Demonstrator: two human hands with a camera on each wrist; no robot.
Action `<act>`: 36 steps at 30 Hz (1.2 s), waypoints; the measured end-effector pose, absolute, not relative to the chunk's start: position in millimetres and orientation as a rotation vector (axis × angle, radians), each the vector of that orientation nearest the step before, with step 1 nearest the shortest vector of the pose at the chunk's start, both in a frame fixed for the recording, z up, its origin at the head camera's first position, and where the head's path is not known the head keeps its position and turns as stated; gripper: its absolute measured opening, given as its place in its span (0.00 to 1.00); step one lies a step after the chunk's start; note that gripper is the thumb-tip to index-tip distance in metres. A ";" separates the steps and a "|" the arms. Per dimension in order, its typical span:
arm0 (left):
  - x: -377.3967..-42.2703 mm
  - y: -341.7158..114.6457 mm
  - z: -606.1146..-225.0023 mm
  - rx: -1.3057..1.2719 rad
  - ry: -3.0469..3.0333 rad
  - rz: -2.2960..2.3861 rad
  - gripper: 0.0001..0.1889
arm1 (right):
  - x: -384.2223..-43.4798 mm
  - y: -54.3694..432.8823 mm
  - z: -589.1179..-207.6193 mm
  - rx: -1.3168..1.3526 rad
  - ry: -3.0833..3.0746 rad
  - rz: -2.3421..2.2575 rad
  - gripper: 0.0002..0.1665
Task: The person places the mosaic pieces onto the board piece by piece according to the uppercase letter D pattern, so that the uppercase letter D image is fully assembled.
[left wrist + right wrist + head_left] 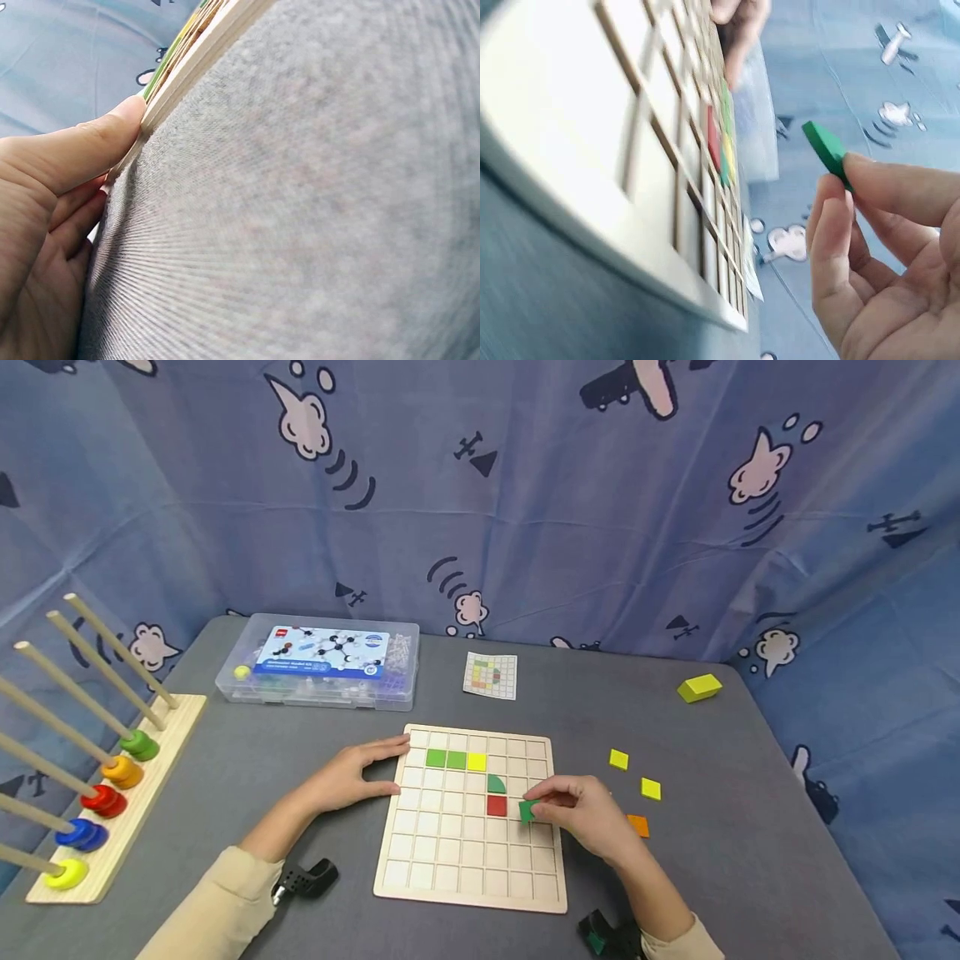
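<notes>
Item 1: dark-green thin flat tile, prob. painted wood [527, 811]; full outline partly hidden by fingers. Loc.: just R of ctr, lower half of head frame, over R part of pale wooden gridded board [472, 827], apart from its surface. Right hand [581, 812]: grip pinched it btwn thumb & fingertips nr. one edge; opp. edge stood free.

Handling (est.): v. light, stiff, no give; not fragile; smooth faces perhaps a bit slippery. Best hold: opp. flat faces nr. one edge, as was the case, w/ far edge kept clear.

Item 2: the board, lower ctr of frame, on grey cloth-like table [735, 835]. Est. stiff, fairly light, liable to slide if nudged; outer rim was the place to steady it. Left hand [356, 781] lay at upper-L rim, thumb against it, fingers extended; grip clasped nothing.

Item 3: tiles on board, incl. two lime-green square tiles [435, 758], one yellow square tile [476, 762], one dark-green quarter-round tile [496, 784], one red square tile [497, 806]. Prob. same handling as Item 1.
</notes>
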State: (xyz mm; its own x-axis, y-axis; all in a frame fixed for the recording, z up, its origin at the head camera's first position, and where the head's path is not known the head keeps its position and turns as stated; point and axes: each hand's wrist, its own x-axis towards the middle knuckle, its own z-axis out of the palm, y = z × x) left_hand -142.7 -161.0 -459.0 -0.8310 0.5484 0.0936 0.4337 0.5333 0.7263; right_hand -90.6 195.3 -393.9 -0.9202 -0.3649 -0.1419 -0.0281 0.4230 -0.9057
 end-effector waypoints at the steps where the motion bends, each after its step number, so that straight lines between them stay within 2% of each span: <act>1: -142.4 -161.4 -459.3 0.844 2.620 1.185 0.33 | -89.6 191.2 -396.4 -0.337 2.365 -1.482 0.12; 13: -145.1 -160.5 -457.3 0.797 2.586 1.200 0.34 | -84.3 162.2 -414.9 -0.298 2.517 -1.300 0.02; 27: -142.4 -162.5 -458.5 0.827 2.603 1.181 0.34 | -78.5 147.5 -424.5 -0.183 2.662 -1.225 0.02; 36: -141.3 -161.7 -458.5 0.842 2.624 1.170 0.33 | -74.1 144.7 -426.8 -0.279 2.801 -1.115 0.04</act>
